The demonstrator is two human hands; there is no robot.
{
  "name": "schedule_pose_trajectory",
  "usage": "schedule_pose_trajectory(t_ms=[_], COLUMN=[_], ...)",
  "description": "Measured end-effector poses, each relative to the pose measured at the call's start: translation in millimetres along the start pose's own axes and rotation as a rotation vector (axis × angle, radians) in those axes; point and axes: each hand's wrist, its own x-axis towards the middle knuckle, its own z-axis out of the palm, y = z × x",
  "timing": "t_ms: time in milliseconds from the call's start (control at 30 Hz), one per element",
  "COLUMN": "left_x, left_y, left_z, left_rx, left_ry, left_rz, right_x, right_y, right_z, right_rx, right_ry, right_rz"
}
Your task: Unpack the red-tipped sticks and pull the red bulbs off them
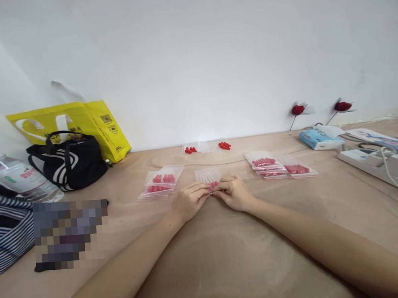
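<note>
At the middle of the table a small clear zip bag with pink-red capsule-like pieces inside lies between my hands. My left hand pinches its near left edge between thumb and fingers. The near right edge is gripped by my right hand, closed the same way. Fingers partly cover this bag. Clear bags fan out just beyond the fingertips. To the left lies a group of filled zip bags, and to the right are more filled bags. Loose-looking red pieces rest on clear plastic near the wall.
On the left stand a yellow bag, a black handbag, a large water bottle and a striped bag. A tissue pack, a power strip with cables and two artificial roses are on the right.
</note>
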Motion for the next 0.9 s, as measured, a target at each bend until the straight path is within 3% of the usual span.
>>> schedule_pose_trajectory(t_ms=[333,633,767,900], left_x=[1.5,1.3,2.5,2.3], left_y=[-0.8,5.0,8.3,11.2], left_z=[1.4,0.8,-2.1,-5.6], left_rx=[-0.107,-0.034,-0.085,-0.153], left_ry=[-0.101,-0.204,-0.238,-0.229], left_rz=[-0.015,-0.104,-0.041,-0.049], right_x=[4.3,5.7,5.6,3.8], right_y=[-9.5,-7.7,0.3,12.3], right_z=[1.3,8.9,6.4,0.5], right_rx=[-0.041,-0.122,-0.112,-0.01], right_ry=[-0.045,0.054,0.153,0.134], right_rz=[0.143,0.222,0.176,-0.048])
